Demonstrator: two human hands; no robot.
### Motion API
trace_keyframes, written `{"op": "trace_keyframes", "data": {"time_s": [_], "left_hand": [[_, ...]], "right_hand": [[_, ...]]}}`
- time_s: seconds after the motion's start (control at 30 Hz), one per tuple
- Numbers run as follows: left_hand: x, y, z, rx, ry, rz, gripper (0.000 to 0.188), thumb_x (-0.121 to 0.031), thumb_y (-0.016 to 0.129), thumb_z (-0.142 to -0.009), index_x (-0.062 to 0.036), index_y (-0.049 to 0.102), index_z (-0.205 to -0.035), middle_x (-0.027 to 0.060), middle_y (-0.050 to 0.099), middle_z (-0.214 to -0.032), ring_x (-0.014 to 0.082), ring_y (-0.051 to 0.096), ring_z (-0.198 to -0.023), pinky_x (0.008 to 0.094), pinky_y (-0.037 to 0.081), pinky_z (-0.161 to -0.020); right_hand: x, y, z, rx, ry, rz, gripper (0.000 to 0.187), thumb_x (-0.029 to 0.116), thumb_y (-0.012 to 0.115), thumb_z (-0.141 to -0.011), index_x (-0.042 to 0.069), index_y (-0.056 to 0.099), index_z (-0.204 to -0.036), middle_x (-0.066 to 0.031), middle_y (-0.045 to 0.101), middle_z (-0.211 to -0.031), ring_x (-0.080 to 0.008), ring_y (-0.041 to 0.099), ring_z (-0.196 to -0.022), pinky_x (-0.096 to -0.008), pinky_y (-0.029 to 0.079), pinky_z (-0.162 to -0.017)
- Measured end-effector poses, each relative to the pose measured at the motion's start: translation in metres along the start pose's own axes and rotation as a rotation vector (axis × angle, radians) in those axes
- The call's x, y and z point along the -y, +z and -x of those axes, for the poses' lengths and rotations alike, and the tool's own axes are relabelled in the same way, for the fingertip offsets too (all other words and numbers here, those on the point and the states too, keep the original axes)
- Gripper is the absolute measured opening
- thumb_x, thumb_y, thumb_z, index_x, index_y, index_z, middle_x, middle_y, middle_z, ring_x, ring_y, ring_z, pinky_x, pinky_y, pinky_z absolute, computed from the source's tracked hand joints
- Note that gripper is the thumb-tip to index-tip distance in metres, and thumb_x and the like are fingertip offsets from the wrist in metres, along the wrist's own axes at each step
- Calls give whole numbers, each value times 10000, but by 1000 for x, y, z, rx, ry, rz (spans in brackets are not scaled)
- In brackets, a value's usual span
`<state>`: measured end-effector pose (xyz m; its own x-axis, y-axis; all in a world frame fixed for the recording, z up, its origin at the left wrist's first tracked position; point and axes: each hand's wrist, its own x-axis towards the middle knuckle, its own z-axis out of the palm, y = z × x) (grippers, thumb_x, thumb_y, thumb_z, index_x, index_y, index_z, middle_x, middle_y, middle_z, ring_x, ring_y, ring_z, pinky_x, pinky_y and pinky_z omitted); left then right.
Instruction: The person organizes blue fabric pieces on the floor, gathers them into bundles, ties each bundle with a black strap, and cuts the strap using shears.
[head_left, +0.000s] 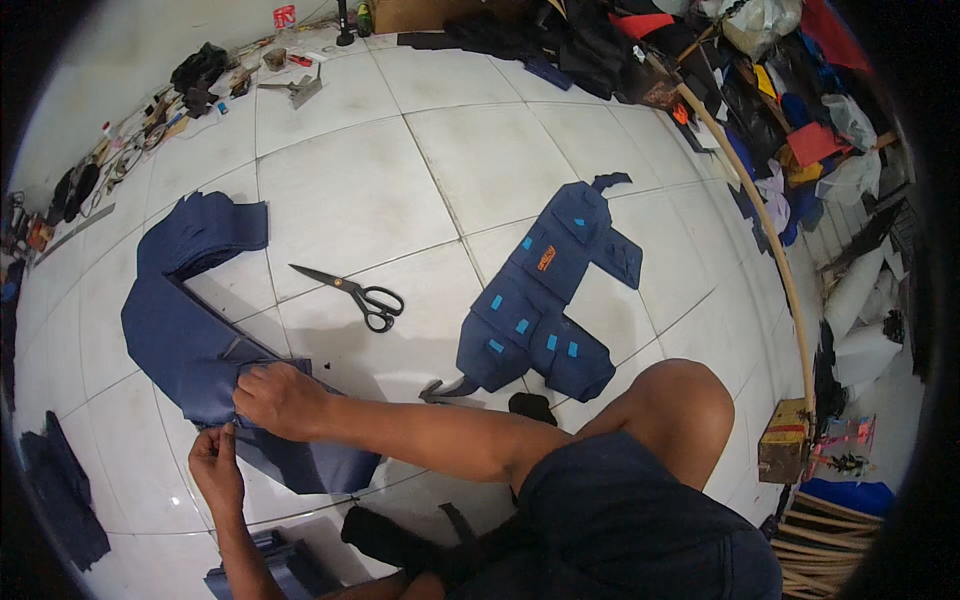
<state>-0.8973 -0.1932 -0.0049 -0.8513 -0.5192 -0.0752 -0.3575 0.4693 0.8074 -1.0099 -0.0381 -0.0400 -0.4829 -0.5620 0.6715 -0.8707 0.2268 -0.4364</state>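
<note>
A stack of navy fabric pieces (pixel 180 320), cut in a bent shape, lies on the white tiles at the left. My right hand (pixel 282 402) is closed over its lower part, fingers curled down onto the cloth. Just below it, my left hand (pixel 217 465) pinches the cloth's near edge between thumb and finger, and the two hands almost meet. The fingertips partly hide what is between them. Black-handled scissors (pixel 365 302) lie partly spread to the right of the stack. Further right rests a flat navy fabric panel (pixel 530 290) with small light-blue tabs, an orange mark and straps.
More folded navy cloth (pixel 275 568) lies near my left forearm, and another dark piece (pixel 62 490) at the far left. Tools and cords line the left wall. A long curved cane (pixel 765 220) borders a heap of scraps and bags at the right. A small box (pixel 783 440) stands by it.
</note>
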Motion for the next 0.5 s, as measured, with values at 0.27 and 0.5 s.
{"op": "trace_keyframes", "data": {"time_s": [0.27,0.5], "left_hand": [[-24,-15,-22,323,-364,440,212,-209,616,-938,-35,639,-819,-30,556,-633,32,446,-577,244,351,-531],[8,-18,-9,404,-68,388,210,-218,593,-978,-49,703,-1034,-16,667,-845,50,521,-720,214,381,-645]], "right_hand": [[51,1,11,143,292,-129,178,138,632,-767,-8,610,-866,-155,600,-840,-305,639,-781,-422,533,-670],[16,-4,-35,497,80,-157,212,171,689,-757,20,647,-900,-169,649,-941,-316,661,-895,-446,537,-743]]}}
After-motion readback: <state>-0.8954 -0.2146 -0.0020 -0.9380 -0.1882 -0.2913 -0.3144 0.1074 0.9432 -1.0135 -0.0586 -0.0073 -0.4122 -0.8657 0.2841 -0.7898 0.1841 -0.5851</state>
